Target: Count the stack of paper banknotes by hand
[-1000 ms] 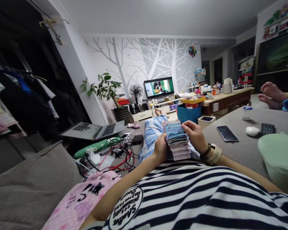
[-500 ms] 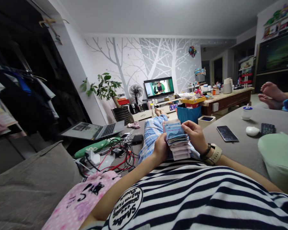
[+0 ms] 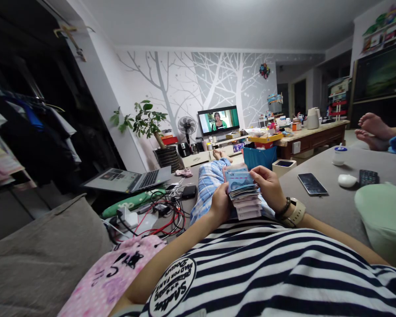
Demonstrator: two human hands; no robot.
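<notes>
Currently, at the left hand (image 3: 220,203): the left edge of a paper bundle (image 3: 249,202), apparently of banknotes, is clamped, with the thumb laid towards its front; the fingers behind are hidden.
Right hand (image 3: 269,187): the upper right corner of the blue top note (image 3: 239,180) seems to be pinched between thumb and fingertips; whether more than one sheet is caught cannot be told.
Place of the bundle: it is held just right of and below the frame's centre, before the checked trousers (image 3: 206,176) and beyond the striped shirt (image 3: 267,259).
Risk of spilling: loose sheets could be dropped on the trousers if the left grip is relaxed, since the lower ends seem to be unsupported.
Risk of creasing: the top note might be bent or torn if its corner is pulled while the rest is squeezed.
Risk of doubling: two sheets might be lifted together, being pressed so closely.
Look of the bundle: blue is shown on top, with printed detail too small to be read; below, paler edges are staggered like steps, and a pinkish border is seen at the upper left.
</notes>
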